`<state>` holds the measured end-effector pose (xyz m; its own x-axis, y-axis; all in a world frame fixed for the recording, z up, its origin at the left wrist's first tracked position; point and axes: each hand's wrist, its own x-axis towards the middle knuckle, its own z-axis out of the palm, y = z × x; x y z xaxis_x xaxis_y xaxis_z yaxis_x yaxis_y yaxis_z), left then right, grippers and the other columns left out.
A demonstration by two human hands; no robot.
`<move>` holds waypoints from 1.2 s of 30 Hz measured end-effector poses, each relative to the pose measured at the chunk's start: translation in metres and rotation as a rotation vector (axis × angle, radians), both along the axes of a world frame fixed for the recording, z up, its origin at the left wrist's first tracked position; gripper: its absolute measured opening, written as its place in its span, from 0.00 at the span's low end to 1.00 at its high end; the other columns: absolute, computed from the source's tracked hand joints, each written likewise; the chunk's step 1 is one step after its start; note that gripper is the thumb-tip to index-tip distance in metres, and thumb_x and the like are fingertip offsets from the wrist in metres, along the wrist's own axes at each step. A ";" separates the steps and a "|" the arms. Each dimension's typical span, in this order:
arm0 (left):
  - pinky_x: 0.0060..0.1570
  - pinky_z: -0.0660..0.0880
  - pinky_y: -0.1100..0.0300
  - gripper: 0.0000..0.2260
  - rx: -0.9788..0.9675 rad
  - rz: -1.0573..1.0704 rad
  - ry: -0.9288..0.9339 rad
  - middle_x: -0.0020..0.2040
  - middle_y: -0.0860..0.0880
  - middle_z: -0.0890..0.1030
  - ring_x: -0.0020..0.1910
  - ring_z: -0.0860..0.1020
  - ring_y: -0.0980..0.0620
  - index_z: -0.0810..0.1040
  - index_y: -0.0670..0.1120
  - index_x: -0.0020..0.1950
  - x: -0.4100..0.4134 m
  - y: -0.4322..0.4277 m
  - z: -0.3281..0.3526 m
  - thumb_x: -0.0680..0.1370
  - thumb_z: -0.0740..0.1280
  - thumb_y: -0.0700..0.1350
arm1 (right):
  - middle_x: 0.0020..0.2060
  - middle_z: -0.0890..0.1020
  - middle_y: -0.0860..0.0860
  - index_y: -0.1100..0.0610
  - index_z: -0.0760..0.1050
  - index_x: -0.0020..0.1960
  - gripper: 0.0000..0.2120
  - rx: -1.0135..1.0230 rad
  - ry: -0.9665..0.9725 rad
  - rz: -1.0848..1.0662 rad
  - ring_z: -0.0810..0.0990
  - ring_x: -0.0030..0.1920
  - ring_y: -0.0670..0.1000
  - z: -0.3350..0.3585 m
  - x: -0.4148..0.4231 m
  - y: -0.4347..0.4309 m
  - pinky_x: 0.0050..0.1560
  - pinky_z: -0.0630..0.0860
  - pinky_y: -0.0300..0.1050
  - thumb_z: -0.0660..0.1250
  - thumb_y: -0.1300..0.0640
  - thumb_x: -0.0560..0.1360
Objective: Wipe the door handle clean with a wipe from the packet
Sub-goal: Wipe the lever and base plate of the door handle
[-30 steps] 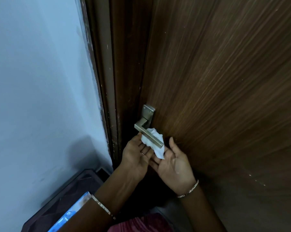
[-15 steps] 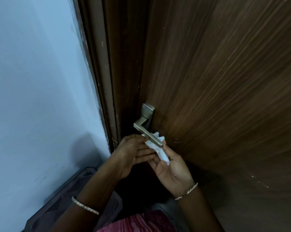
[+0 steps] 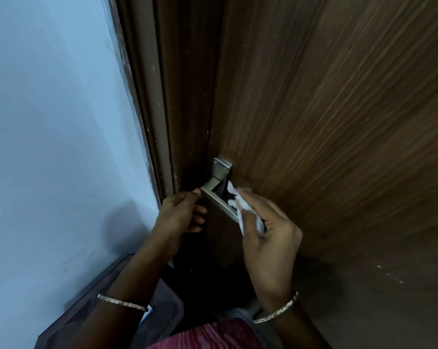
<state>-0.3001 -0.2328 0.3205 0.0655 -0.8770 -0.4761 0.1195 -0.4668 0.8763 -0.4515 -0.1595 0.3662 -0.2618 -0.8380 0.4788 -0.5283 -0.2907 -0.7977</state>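
Note:
A silver lever door handle (image 3: 219, 199) with a square back plate is fixed to the dark brown wooden door (image 3: 326, 122), near its left edge. My right hand (image 3: 269, 230) holds a crumpled white wipe (image 3: 240, 209) against the free end and back of the lever. My left hand (image 3: 181, 214) is beside the handle's corner, with its fingertips touching or nearly touching the metal and its fingers curled, holding nothing. The packet of wipes is mostly hidden behind my left forearm.
The brown door frame (image 3: 162, 109) runs down left of the door, with a pale blue wall (image 3: 56, 122) beyond it. A dark low surface (image 3: 87, 311) sits at the bottom left. A bit of blue and white packaging (image 3: 147, 314) shows under my left wrist.
My left hand has let go of the wipe and moved left to the handle's corner. My right hand has closed on the wipe and lifted it onto the lever's free end.

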 end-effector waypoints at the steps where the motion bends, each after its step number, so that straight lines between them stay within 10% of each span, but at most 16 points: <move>1: 0.25 0.75 0.62 0.13 0.019 0.006 0.019 0.34 0.49 0.83 0.26 0.78 0.55 0.83 0.44 0.51 -0.002 0.000 0.000 0.80 0.67 0.54 | 0.56 0.84 0.48 0.56 0.83 0.58 0.13 -0.061 0.065 -0.027 0.80 0.60 0.39 0.001 0.005 -0.006 0.58 0.77 0.31 0.69 0.67 0.76; 5: 0.24 0.73 0.63 0.17 0.066 0.041 0.071 0.32 0.51 0.80 0.25 0.75 0.56 0.85 0.45 0.47 -0.007 -0.001 0.007 0.74 0.72 0.59 | 0.59 0.79 0.55 0.60 0.83 0.56 0.12 -0.139 0.289 -0.055 0.78 0.65 0.46 -0.001 0.015 -0.036 0.60 0.79 0.38 0.69 0.69 0.75; 12: 0.24 0.74 0.64 0.14 0.039 0.094 0.089 0.28 0.53 0.81 0.25 0.75 0.58 0.82 0.45 0.38 -0.013 -0.005 0.004 0.70 0.77 0.55 | 0.40 0.86 0.49 0.56 0.85 0.50 0.08 -0.133 0.801 -0.150 0.81 0.45 0.54 -0.019 0.016 -0.062 0.42 0.78 0.47 0.70 0.64 0.73; 22: 0.22 0.71 0.65 0.13 -0.011 0.109 0.068 0.26 0.55 0.80 0.21 0.74 0.62 0.81 0.48 0.31 -0.011 -0.009 -0.006 0.69 0.77 0.54 | 0.55 0.86 0.45 0.50 0.83 0.58 0.13 0.305 0.382 -0.066 0.84 0.53 0.45 -0.010 0.019 -0.060 0.55 0.77 0.36 0.67 0.61 0.78; 31: 0.25 0.73 0.63 0.13 -0.001 0.065 0.067 0.28 0.54 0.81 0.23 0.76 0.61 0.84 0.48 0.31 -0.007 -0.010 -0.008 0.68 0.77 0.56 | 0.28 0.83 0.49 0.56 0.83 0.36 0.17 0.529 -0.119 -0.026 0.80 0.31 0.44 -0.027 0.020 -0.049 0.40 0.77 0.49 0.65 0.51 0.79; 36: 0.25 0.72 0.63 0.13 -0.009 0.053 0.058 0.28 0.55 0.82 0.23 0.75 0.61 0.85 0.46 0.38 -0.007 -0.010 -0.006 0.70 0.76 0.55 | 0.54 0.86 0.47 0.54 0.84 0.58 0.11 0.428 -0.129 -0.009 0.83 0.55 0.41 -0.031 0.023 -0.043 0.57 0.80 0.38 0.66 0.56 0.78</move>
<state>-0.3068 -0.2425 0.3141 0.0842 -0.8775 -0.4722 0.1941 -0.4504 0.8715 -0.4289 -0.2021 0.3356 -0.3044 -0.9511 0.0525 -0.4175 0.0837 -0.9048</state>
